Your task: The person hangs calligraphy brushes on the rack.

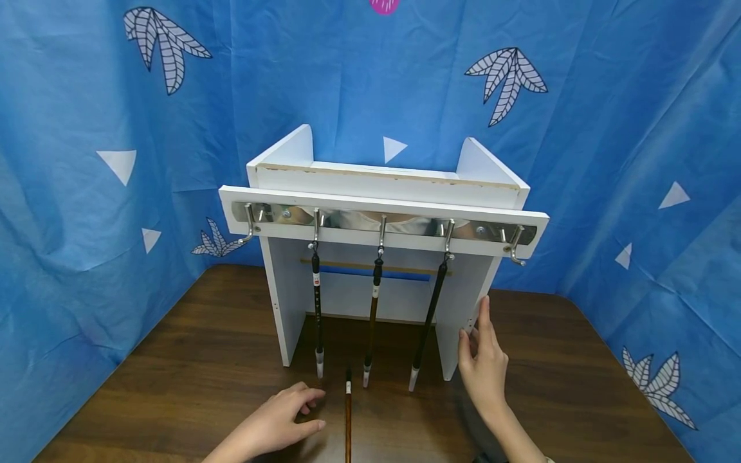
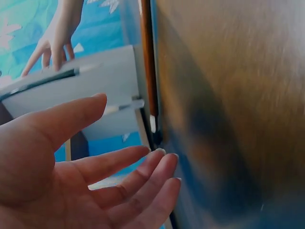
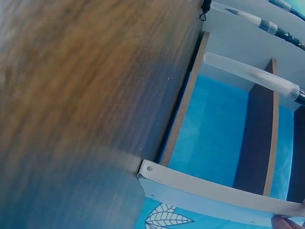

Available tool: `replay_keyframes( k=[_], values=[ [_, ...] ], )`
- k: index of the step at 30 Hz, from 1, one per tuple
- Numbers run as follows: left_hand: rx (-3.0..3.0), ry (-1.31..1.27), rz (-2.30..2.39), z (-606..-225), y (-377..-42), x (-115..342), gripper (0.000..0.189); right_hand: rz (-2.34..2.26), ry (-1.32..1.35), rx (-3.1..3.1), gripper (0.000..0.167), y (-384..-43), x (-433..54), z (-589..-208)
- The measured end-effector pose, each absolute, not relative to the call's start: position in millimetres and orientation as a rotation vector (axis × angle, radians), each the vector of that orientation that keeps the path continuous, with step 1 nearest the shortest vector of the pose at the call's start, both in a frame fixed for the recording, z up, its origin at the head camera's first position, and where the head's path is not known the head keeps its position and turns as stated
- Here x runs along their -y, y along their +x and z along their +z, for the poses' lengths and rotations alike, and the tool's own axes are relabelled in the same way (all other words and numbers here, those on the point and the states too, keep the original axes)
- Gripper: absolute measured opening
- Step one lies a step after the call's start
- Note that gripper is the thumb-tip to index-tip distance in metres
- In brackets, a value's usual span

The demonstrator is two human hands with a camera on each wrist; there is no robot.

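My left hand (image 1: 280, 418) is held over the table just left of a lying calligraphy brush (image 1: 348, 415), its fingers loosely bent around nothing. In the left wrist view its fingertips come close to the black loop end of that brush (image 2: 148, 62). My right hand (image 1: 486, 370) rests against the right side panel (image 1: 471, 321) of a white hook rack (image 1: 382, 199), with the index finger stretched up along the panel. Three capped calligraphy brushes hang tip down from the middle hooks: a left one (image 1: 318, 308), a brown middle one (image 1: 373, 321) and a dark right one (image 1: 429, 321).
Bare outer hooks stick out at the left end (image 1: 249, 225) and right end (image 1: 516, 247) of the metal strip. The rack stands on a dark wooden table (image 1: 191, 360). Behind and at both sides hangs a blue patterned curtain (image 1: 370, 77).
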State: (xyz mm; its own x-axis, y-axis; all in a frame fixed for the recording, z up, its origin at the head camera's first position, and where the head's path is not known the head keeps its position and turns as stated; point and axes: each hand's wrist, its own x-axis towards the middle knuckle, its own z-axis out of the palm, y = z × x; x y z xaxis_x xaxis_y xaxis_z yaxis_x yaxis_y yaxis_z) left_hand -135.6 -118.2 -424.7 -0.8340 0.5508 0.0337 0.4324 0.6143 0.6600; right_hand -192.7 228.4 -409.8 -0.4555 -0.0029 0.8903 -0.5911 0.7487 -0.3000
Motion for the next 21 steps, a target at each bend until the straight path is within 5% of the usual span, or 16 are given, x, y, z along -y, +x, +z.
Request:
replay_keyframes(
  k=[21],
  values=[
    [-2.801,0.809,0.654,-430,-149,69,0.065,0.753,0.44,1.968,0.086,-192,-228,-410]
  ],
)
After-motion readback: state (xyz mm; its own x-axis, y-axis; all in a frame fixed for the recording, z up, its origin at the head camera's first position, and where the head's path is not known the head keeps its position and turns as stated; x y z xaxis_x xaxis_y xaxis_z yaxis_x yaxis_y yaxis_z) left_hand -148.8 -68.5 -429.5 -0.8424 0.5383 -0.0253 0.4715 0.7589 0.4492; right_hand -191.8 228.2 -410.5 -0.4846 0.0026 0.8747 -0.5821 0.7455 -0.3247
